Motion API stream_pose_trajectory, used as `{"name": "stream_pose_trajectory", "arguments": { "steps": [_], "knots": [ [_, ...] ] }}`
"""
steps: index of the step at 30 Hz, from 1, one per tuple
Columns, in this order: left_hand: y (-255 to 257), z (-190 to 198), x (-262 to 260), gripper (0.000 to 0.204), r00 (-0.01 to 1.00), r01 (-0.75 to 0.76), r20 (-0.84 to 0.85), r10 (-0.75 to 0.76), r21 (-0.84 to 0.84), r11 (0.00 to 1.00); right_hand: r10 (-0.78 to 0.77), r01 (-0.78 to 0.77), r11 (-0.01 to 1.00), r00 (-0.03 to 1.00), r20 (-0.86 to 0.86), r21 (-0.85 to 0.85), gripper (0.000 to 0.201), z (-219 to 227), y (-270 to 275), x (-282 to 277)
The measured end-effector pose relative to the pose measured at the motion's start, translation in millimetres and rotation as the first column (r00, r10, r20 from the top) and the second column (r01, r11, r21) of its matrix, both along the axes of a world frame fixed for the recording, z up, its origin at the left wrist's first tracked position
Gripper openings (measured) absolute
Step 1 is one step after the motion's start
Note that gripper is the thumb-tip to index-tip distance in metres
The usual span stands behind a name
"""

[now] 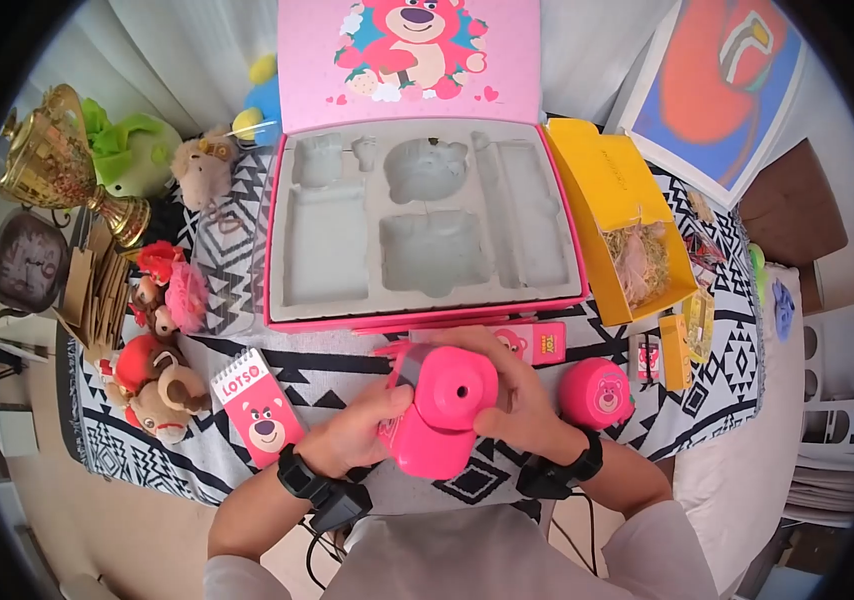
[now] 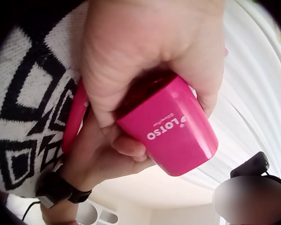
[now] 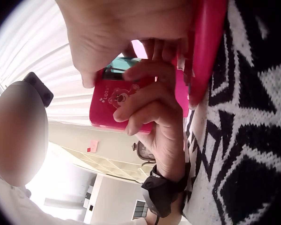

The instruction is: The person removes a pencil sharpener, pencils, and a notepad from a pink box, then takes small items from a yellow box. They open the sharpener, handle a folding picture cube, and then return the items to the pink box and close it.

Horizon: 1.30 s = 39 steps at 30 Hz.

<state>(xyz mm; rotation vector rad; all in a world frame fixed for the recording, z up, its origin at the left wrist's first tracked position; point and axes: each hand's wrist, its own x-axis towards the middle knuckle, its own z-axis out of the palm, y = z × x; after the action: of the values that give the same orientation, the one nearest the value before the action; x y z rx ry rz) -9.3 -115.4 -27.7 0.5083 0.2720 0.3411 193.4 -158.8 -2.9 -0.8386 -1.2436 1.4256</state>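
Note:
Both hands hold a bright pink pencil sharpener (image 1: 457, 385) in front of the body, its small dark hole turned upward in the head view. The left hand (image 1: 362, 425) grips it from the left, the thumb along its side. From the right, the right hand (image 1: 522, 405) curls its fingers round the upper part. White LOTSO lettering shows on the sharpener's pink side (image 2: 178, 131) in the left wrist view. In the right wrist view, a bear print and a see-through dark section (image 3: 124, 65) appear on it; the palms hide the rest.
Behind the hands stands an open pink gift box (image 1: 272, 250) with a grey moulded insert (image 1: 357, 220). A LOTSO notepad (image 1: 257, 410) lies left, a round pink bear item (image 1: 595, 393) right. Plush toys (image 1: 162, 385) and a gold trophy (image 1: 52, 165) line the left; a yellow box (image 1: 607, 190) stands right.

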Motion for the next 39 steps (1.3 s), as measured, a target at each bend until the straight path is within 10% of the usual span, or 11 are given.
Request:
{"name": "stream_pose_trajectory", "arguments": {
  "steps": [4, 19, 23, 26, 29, 39],
  "knots": [
    [-2, 0, 1, 0.074, 0.995, -0.022, -0.098, 0.023, 0.006, 1.000, -0.117, 0.006, 0.966, 0.903, 0.414, 0.259, 0.071, 0, 4, 9],
    [-3, 9, 7, 0.085, 0.987, -0.021, -0.158, 0.035, 0.094, 0.995, -0.066, 0.062, 0.997, 0.992, 0.109, 0.039, 0.047, 8, 1, 4],
    [-7, 18, 19, 0.089, 0.953, -0.199, -0.128, 0.275, 0.421, 0.885, -0.074, 0.071, 0.993, 0.997, -0.032, -0.095, 0.046, 12, -3, 3],
    [-4, 29, 17, 0.103, 0.839, -0.145, -0.140, 0.525, 0.873, 0.465, -0.149, 0.149, 0.989, 0.989, -0.001, 0.025, 0.053, 5, -4, 0],
    [-12, 32, 21, 0.104, 0.749, -0.311, -0.137, 0.649, 0.791, 0.526, -0.163, 0.157, 0.964, 0.987, 0.009, 0.214, 0.072, 2, -6, 2],
    [-19, 19, 25, 0.105, 0.725, -0.210, -0.151, 0.672, 0.881, 0.424, -0.133, 0.129, 0.990, 0.989, 0.071, 0.055, 0.069, 7, -5, 3]
  ]
}}
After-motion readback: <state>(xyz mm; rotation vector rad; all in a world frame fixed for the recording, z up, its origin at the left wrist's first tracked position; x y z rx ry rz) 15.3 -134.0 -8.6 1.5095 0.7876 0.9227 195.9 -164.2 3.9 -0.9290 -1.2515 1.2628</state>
